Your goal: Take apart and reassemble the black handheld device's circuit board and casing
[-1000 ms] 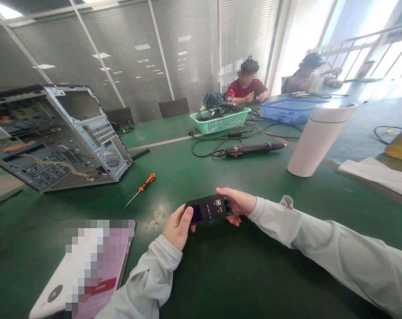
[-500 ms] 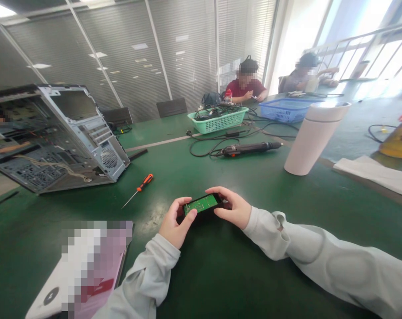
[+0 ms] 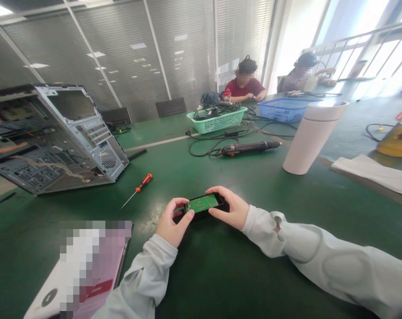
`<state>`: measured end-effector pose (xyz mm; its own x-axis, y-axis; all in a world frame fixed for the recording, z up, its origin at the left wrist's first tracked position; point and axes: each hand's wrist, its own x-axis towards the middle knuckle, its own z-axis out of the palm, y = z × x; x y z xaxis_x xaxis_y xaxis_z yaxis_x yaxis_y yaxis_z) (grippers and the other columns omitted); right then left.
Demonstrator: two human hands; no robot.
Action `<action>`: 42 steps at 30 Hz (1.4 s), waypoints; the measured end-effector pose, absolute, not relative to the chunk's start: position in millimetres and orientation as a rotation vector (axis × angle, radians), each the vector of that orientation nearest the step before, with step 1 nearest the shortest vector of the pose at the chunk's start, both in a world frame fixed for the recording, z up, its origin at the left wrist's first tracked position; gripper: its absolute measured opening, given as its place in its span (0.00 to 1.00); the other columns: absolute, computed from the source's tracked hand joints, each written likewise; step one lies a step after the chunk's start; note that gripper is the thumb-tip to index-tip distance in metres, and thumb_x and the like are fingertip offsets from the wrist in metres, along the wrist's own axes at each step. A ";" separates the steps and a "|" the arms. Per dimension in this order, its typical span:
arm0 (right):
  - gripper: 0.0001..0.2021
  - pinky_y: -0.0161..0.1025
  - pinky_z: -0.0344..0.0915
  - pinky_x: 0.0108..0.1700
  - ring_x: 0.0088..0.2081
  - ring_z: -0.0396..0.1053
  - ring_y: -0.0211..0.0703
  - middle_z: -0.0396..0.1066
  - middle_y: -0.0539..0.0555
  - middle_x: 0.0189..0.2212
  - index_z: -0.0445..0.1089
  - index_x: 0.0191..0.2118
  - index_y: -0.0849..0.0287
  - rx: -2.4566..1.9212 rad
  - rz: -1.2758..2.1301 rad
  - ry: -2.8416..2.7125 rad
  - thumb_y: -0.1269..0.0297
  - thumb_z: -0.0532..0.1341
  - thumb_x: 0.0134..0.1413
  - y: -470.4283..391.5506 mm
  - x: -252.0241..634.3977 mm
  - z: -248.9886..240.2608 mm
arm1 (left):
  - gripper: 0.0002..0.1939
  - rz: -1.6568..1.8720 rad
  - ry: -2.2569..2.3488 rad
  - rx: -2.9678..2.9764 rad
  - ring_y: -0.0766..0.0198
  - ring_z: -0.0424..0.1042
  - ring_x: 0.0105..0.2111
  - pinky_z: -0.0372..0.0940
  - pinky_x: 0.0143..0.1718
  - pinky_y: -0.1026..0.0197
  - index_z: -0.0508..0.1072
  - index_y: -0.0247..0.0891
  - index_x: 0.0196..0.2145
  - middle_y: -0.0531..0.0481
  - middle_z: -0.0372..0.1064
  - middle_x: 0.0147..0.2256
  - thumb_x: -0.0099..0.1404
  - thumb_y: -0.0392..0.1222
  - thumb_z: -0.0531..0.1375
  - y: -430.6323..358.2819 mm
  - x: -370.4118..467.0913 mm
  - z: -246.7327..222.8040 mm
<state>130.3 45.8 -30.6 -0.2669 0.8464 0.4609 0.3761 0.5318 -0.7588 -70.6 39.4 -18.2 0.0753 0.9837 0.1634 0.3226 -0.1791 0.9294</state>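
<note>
Left hand (image 3: 172, 225): partly closed on the left end of the case, thumb on the near edge by the board, fingers curled round the far side; the thumb is best kept on the rim, off the solder side.
Right hand (image 3: 233, 208): partly closed round the right end, index finger along the far edge, thumb at the near edge; a light pinch on the sides should steady it without flexing anything.
Case (image 3: 204, 215): black, between the two hands, slightly slanted, open face up; an even hold at both ends would keep it from twisting.
Board (image 3: 203, 203): green, facing up in the case between the hands; best handled by its edges.
Screwdriver (image 3: 139, 188): orange and black, beyond and left of the left hand, shaft pointing back toward the person.
Power driver (image 3: 249, 149): beyond the right hand, lying with its cord looped.
Cup (image 3: 310, 144): pale, upright, beyond and right of the right hand; elbow and sleeve should keep wide of it.
Computer chassis (image 3: 99, 133): open, far left of the left hand.
Green basket (image 3: 220, 123): beyond both hands, holding cables.
Surface (image 3: 217, 270): green, under the hands.
</note>
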 end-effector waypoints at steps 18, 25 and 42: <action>0.22 0.37 0.60 0.42 0.39 0.62 0.41 0.63 0.53 0.39 0.60 0.45 0.61 -1.080 0.768 -1.956 0.57 0.64 0.46 46.6 132.9 -25.8 | 0.14 1.362 1.139 1.514 0.60 0.69 0.41 0.61 0.47 0.56 0.68 0.36 0.36 0.46 0.69 0.39 0.53 0.44 0.61 31.5 -59.5 -12.2; 0.29 0.40 0.60 0.46 0.42 0.62 0.43 0.63 0.55 0.41 0.57 0.49 0.61 -1.036 0.859 -1.908 0.55 0.66 0.43 48.8 133.3 -30.6 | 0.22 1.372 1.171 1.270 0.60 0.70 0.40 0.63 0.42 0.60 0.66 0.37 0.34 0.48 0.70 0.36 0.45 0.51 0.65 35.6 -63.9 -6.5; 0.21 0.35 0.60 0.39 0.36 0.62 0.38 0.65 0.52 0.35 0.64 0.42 0.61 -1.007 0.904 -1.998 0.52 0.63 0.46 40.9 136.0 -18.6 | 0.22 1.408 1.132 0.787 0.57 0.76 0.28 0.68 0.28 0.58 0.64 0.35 0.40 0.45 0.75 0.30 0.58 0.58 0.54 45.3 -68.6 -13.7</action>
